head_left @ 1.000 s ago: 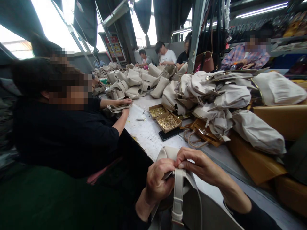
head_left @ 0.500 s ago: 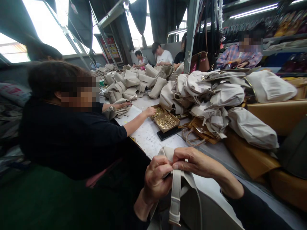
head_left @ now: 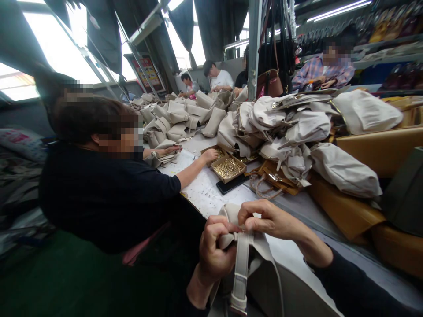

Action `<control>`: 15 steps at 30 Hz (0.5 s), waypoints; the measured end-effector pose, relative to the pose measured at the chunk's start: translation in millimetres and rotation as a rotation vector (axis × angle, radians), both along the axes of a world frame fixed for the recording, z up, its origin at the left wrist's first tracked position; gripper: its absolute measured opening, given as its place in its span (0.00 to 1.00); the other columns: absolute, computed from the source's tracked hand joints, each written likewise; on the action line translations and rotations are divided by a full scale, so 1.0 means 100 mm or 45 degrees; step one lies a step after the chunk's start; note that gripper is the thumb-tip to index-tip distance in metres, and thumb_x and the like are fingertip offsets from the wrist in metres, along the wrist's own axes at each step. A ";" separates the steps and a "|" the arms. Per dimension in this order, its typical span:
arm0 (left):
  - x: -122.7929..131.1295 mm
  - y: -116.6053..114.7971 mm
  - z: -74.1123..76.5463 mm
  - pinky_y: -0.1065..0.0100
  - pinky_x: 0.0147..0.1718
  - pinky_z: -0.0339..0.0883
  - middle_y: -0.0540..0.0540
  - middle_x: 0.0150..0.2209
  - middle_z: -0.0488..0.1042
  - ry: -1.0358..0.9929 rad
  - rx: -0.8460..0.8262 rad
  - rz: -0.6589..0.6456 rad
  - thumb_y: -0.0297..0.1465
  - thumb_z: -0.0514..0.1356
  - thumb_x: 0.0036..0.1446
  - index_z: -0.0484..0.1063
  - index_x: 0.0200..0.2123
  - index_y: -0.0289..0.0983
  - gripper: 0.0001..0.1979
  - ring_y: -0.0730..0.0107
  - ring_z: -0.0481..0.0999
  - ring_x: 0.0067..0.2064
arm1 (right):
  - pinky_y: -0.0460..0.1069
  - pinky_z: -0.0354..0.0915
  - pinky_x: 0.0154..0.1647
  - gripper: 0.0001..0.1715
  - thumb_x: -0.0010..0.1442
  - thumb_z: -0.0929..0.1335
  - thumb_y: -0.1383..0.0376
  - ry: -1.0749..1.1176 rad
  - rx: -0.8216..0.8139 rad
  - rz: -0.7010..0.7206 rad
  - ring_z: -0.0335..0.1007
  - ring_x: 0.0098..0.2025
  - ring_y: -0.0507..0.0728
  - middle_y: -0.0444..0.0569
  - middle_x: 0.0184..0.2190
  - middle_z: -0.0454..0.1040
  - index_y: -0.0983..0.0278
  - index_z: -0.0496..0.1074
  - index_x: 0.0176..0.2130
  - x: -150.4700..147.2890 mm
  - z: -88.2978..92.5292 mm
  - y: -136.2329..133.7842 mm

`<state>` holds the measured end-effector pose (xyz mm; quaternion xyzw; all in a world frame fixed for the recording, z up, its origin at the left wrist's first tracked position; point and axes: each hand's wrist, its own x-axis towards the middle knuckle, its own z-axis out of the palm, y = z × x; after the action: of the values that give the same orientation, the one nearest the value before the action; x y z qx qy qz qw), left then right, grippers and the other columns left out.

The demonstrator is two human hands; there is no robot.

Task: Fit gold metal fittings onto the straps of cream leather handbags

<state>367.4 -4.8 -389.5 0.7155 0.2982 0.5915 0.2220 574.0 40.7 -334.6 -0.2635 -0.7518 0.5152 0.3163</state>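
Low in the middle of the view is a beige bag [head_left: 291,281], with a narrow buckled strap [head_left: 240,268] hanging down its near side. My left hand [head_left: 214,246] is closed around the bag's upper edge beside the strap's top end. Over that same end, my right hand [head_left: 264,218] has its thumb and index finger bent into a pinch. A small shiny spot shows at these fingertips, too small to make out. The bag's lower part runs out of the frame.
Beyond my hands, a shallow box [head_left: 228,169] of small gold-coloured fittings stands by a black phone [head_left: 231,185]. To the left, a co-worker [head_left: 109,189] reaches into a second box. Beige bags [head_left: 297,127] lie heaped across the table, with tan bags [head_left: 350,211] at right.
My right hand's thumb has drawn back a little from the strap end, and a shiny spot now shows there. My left hand keeps its hold on the bag. The view has shifted slightly.
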 end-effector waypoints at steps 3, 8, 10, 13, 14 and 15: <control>0.00 0.01 -0.03 0.65 0.41 0.73 0.49 0.41 0.71 -0.011 -0.022 -0.015 0.18 0.69 0.51 0.61 0.42 0.41 0.23 0.67 0.77 0.41 | 0.46 0.63 0.37 0.25 0.65 0.71 0.46 0.080 -0.131 0.052 0.67 0.34 0.53 0.46 0.32 0.76 0.66 0.79 0.40 0.09 0.02 -0.02; 0.02 0.01 -0.03 0.66 0.40 0.72 0.49 0.40 0.71 -0.002 -0.015 -0.002 0.18 0.69 0.51 0.62 0.42 0.41 0.23 0.68 0.76 0.41 | 0.48 0.65 0.41 0.22 0.67 0.70 0.49 0.012 -0.078 0.048 0.69 0.37 0.54 0.47 0.35 0.77 0.65 0.79 0.40 0.11 -0.03 -0.03; 0.02 0.00 -0.02 0.66 0.39 0.72 0.49 0.40 0.71 0.000 -0.019 -0.008 0.19 0.69 0.51 0.62 0.41 0.41 0.22 0.68 0.76 0.40 | 0.47 0.63 0.39 0.23 0.69 0.69 0.48 -0.059 0.017 0.038 0.67 0.36 0.54 0.47 0.34 0.75 0.65 0.78 0.39 0.10 -0.02 -0.03; 0.02 0.00 0.00 0.66 0.39 0.72 0.49 0.40 0.70 0.011 -0.020 -0.005 0.20 0.69 0.51 0.62 0.41 0.41 0.21 0.67 0.76 0.40 | 0.48 0.61 0.40 0.24 0.72 0.65 0.48 -0.135 0.187 0.045 0.65 0.37 0.54 0.46 0.34 0.71 0.65 0.75 0.38 0.07 0.03 -0.03; 0.02 0.00 0.01 0.66 0.39 0.72 0.49 0.39 0.70 0.020 -0.016 0.002 0.20 0.69 0.52 0.62 0.41 0.40 0.21 0.67 0.76 0.40 | 0.48 0.60 0.41 0.23 0.73 0.64 0.49 -0.160 0.239 0.060 0.64 0.38 0.54 0.46 0.34 0.71 0.64 0.74 0.38 0.06 0.04 -0.03; 0.03 0.00 0.03 0.66 0.39 0.72 0.49 0.39 0.69 0.031 -0.007 0.009 0.20 0.68 0.52 0.62 0.41 0.40 0.20 0.68 0.75 0.40 | 0.49 0.60 0.42 0.22 0.74 0.63 0.50 -0.188 0.285 0.081 0.64 0.39 0.55 0.47 0.35 0.70 0.64 0.73 0.38 0.05 0.06 -0.02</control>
<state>369.9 -4.5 -386.7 0.7210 0.3048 0.5828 0.2182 579.3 38.8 -328.8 -0.2398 -0.8338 0.4169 0.2709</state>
